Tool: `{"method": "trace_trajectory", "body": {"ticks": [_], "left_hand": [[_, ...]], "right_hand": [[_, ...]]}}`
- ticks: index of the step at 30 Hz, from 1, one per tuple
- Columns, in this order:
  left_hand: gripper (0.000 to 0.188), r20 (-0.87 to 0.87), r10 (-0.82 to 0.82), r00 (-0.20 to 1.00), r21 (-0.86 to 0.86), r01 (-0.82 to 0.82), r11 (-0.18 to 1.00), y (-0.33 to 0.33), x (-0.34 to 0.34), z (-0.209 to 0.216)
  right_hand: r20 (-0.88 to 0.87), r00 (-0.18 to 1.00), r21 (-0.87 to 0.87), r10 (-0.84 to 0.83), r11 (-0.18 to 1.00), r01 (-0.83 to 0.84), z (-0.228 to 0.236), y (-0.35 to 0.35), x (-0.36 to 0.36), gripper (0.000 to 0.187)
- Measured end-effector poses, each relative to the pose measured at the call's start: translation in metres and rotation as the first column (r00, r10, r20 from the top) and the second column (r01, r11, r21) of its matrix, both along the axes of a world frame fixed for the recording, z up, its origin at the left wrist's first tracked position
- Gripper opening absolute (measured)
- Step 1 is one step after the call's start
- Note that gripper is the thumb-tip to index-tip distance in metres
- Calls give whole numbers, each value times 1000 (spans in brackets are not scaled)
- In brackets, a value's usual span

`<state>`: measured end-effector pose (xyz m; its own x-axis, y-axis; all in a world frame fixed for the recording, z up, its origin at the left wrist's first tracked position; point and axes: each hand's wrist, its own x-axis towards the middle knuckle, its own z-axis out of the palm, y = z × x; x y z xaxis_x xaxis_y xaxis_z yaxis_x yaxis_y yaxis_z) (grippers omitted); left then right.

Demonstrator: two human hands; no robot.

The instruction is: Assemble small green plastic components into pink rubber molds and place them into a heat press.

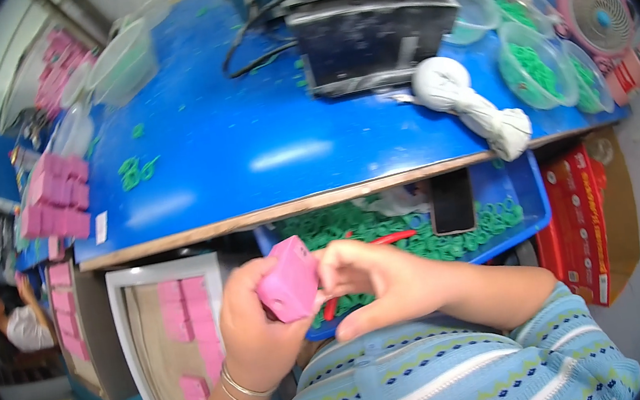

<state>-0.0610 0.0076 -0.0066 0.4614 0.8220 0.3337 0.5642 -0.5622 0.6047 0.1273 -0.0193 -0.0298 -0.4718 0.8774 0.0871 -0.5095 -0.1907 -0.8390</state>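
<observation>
A pink block [290, 282] with small holes in its faces is gripped in my left hand [247, 321], fingers and thumb wrapped round it. My right hand [381, 276] comes in from the right, its fingers bent toward the block's right side and its thumb stretched out apart from them. I see nothing held in it, though its fingertips are partly hidden. Below both hands lies a blue tray [530, 190] of small green rings [461, 245]. A red-handled tool [395, 237] rests among the rings, partly covered by my right hand. A dark phone [452, 204] lies in the tray too.
Left of my lap stands a white-rimmed box [121, 304] of pink blocks; more pink blocks [56, 196] are stacked farther left. The blue table [216, 133] bears a dark machine [372, 38], white cord [455, 95] and bowls [536, 73] of green pieces. A red carton [579, 224] stands right.
</observation>
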Motion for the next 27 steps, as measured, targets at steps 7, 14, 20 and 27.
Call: {"method": "trace_trajectory", "body": {"ticks": [7,14,20,27], "left_hand": [[48,25,-133,991,149,128,981,4,52,5],[41,830,19,557,-486,708,513,13,41,2],[28,864,242,443,-502,709,495,8,48,1],[27,944,265,196,-305,824,477,8,50,-4]], "right_hand": [[463,843,157,-273,962,225,-1,-5,4,58],[712,612,440,-344,898,-6,17,-2,26,36],[533,648,650,-544,754,98,18,-1,16,25],[194,861,560,-471,774,297,17,-1,15,16]]}}
